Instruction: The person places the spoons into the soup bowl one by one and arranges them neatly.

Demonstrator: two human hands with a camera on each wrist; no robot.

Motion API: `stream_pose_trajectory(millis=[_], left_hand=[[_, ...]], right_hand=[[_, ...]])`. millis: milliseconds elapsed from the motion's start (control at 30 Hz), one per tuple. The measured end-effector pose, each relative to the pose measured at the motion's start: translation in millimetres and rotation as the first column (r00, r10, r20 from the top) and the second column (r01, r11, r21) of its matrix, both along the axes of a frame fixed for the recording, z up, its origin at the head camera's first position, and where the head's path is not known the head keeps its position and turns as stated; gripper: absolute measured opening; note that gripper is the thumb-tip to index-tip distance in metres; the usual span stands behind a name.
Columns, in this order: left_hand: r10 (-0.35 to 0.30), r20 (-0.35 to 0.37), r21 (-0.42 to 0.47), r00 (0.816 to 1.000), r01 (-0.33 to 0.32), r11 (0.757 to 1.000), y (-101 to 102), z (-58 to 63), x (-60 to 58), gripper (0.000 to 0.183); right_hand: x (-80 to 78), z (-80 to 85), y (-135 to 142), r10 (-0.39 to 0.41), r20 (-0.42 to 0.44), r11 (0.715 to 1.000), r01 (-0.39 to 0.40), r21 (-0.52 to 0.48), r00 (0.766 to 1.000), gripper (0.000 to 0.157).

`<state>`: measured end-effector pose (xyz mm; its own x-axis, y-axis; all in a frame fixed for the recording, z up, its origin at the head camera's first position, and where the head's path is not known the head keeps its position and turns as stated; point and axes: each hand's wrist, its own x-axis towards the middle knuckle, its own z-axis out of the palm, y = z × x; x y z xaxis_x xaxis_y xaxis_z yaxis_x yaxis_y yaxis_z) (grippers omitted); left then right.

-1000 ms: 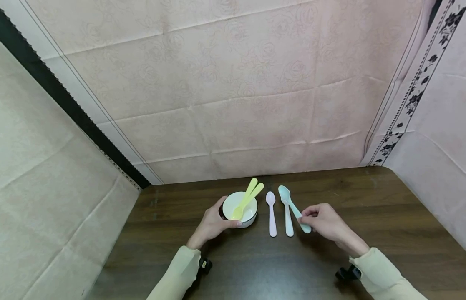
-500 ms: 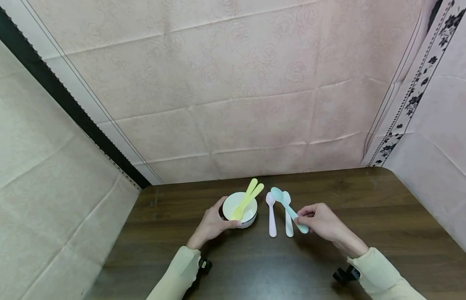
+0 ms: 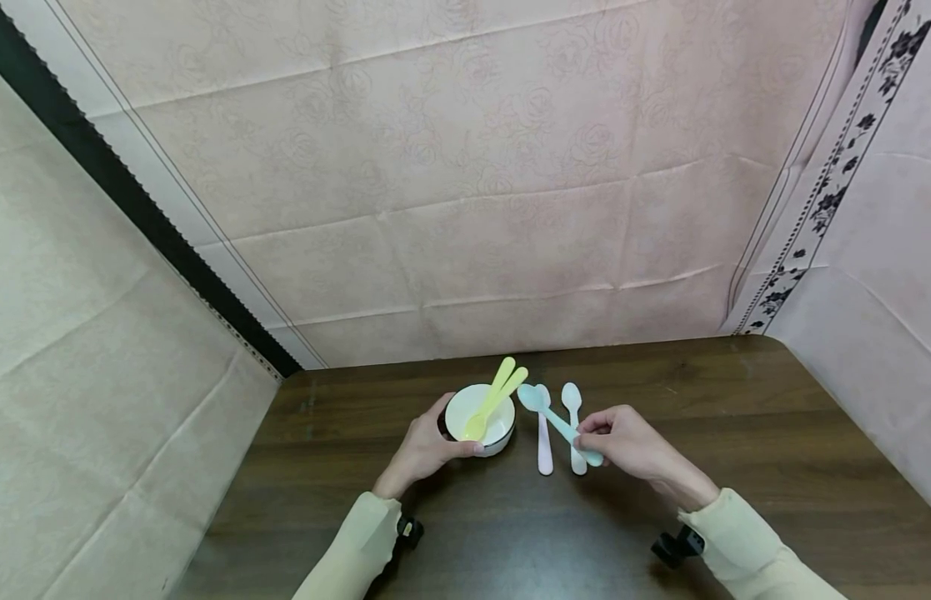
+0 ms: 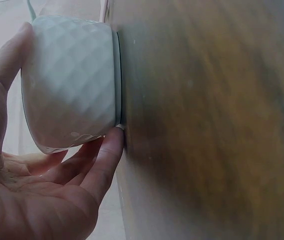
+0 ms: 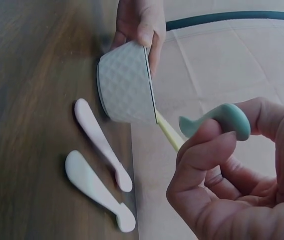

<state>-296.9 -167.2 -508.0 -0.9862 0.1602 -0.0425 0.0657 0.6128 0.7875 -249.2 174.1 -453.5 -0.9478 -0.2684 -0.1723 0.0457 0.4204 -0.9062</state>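
A white bowl [image 3: 459,407] with a dark rim stands on the table, its outside textured in diamonds. My left hand [image 3: 426,443] grips it from the left, thumb near the rim. Two yellow-green spoons [image 3: 500,392] lean in the bowl with their handles up. My right hand [image 3: 636,442] pinches a mint-green spoon [image 3: 558,425] by its handle, held above the table; its head points left toward the bowl. Beneath it on the table lie a pale pink spoon [image 5: 97,132] and a whitish spoon [image 5: 89,182], side by side. In the left wrist view the bowl [image 4: 74,80] hides its contents.
The dark wooden table [image 3: 488,533] ends at a pale patterned cloth [image 3: 480,200] behind. Cloth also hangs on the left [image 3: 112,375] and right [image 3: 878,333]. Each wrist wears a small black camera.
My right hand has moved left with the mint-green spoon, whose head has passed from over the whitish spoon to over the pink one, nearer the bowl. The left hand and bowl stay put.
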Motion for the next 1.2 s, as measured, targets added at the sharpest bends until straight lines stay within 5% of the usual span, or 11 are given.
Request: stream_pose_trajectory(millis=[1200], left_hand=[[-0.013,0.002,0.005,1.0,0.013,1.0,0.5,0.3,-0.2,0.108]], right_hand=[[-32.8,-3.8,-37.4,0.097,0.06,0.994,-0.094,-0.056,0.993,0.016]])
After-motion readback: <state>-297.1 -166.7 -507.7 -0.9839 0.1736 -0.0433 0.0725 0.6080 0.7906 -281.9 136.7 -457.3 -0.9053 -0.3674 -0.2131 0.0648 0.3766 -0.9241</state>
